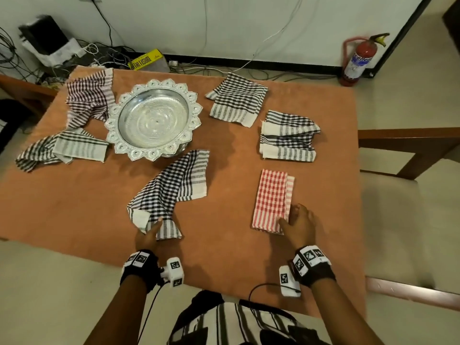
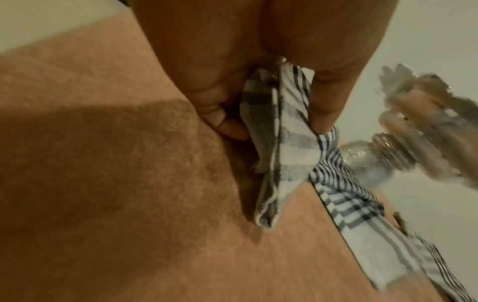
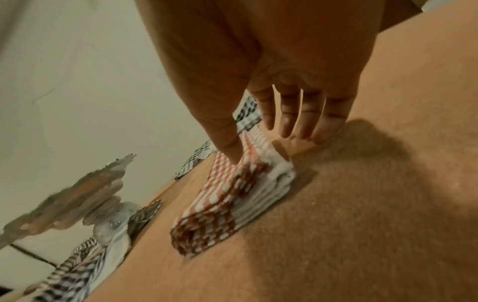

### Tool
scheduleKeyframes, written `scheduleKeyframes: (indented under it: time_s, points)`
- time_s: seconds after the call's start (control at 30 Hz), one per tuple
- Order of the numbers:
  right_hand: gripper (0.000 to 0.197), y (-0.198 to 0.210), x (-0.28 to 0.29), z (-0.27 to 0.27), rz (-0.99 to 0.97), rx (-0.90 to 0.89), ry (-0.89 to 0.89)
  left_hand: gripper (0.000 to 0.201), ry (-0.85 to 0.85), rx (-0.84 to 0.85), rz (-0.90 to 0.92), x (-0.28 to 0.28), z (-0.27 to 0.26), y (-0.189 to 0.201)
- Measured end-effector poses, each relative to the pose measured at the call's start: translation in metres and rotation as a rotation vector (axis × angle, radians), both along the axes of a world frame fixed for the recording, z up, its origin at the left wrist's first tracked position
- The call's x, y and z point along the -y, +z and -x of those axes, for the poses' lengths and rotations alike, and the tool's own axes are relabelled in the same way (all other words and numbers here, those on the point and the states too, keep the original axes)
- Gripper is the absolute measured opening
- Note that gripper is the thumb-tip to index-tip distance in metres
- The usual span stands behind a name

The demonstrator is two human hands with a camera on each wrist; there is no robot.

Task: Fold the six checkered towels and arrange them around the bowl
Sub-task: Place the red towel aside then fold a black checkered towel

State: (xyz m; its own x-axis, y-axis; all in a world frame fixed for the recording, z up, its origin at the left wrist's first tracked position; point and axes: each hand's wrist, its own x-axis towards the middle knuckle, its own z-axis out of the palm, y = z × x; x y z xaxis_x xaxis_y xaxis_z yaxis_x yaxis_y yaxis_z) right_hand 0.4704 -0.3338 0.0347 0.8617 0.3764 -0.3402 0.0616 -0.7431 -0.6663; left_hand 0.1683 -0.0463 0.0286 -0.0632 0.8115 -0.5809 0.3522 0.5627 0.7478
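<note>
A silver scalloped bowl (image 1: 154,118) stands on the orange table (image 1: 74,207). My left hand (image 1: 154,226) pinches the near corner of a loose black checkered towel (image 1: 171,190); in the left wrist view thumb and fingers hold that towel (image 2: 282,143). My right hand (image 1: 290,215) rests on the near end of a folded red checkered towel (image 1: 272,199), thumb on top, fingers straight beside its right edge (image 3: 220,204). Two folded dark towels (image 1: 236,100) (image 1: 288,135) lie right of the bowl. Two crumpled towels, maroon (image 1: 87,98) and black (image 1: 62,148), lie left of it.
A red fire extinguisher (image 1: 358,61) stands on the floor at the back right. A wooden chair (image 1: 403,145) is beside the table's right edge. Cables and boxes (image 1: 49,43) crowd the floor behind the table's left corner.
</note>
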Motion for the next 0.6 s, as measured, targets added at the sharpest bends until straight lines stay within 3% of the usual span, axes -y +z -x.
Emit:
scheduleKeyframes:
  time_s: [0.07, 0.13, 0.23, 0.3, 0.43, 0.5, 0.6]
  points:
    - [0.048, 0.011, -0.001, 0.008, 0.015, 0.13, -0.012, 0.039, -0.071, -0.001, -0.054, -0.002, 0.003, 0.005]
    - [0.04, 0.027, -0.012, 0.018, -0.096, 0.163, 0.012, 0.041, -0.114, -0.03, -0.13, -0.009, 0.008, 0.013]
    - [0.022, 0.038, -0.043, 0.034, -0.234, -0.062, 0.165, 0.046, -0.163, -0.117, -0.19, -0.025, 0.019, 0.028]
    - [0.02, 0.037, -0.074, 0.05, -0.253, -0.17, 0.284, 0.044, -0.168, -0.179, -0.197, -0.036, 0.028, 0.038]
    - [0.027, 0.039, -0.134, 0.1, -0.195, -0.299, 0.421, 0.04, -0.136, -0.1, -0.142, -0.056, 0.041, 0.057]
    - [0.03, 0.043, -0.156, 0.133, -0.237, -0.462, 0.499, 0.029, -0.115, 0.009, -0.054, -0.065, 0.048, 0.061]
    - [0.064, 0.045, -0.18, 0.182, -0.169, -0.514, 0.639, 0.014, -0.188, 0.168, 0.134, -0.066, 0.058, 0.062]
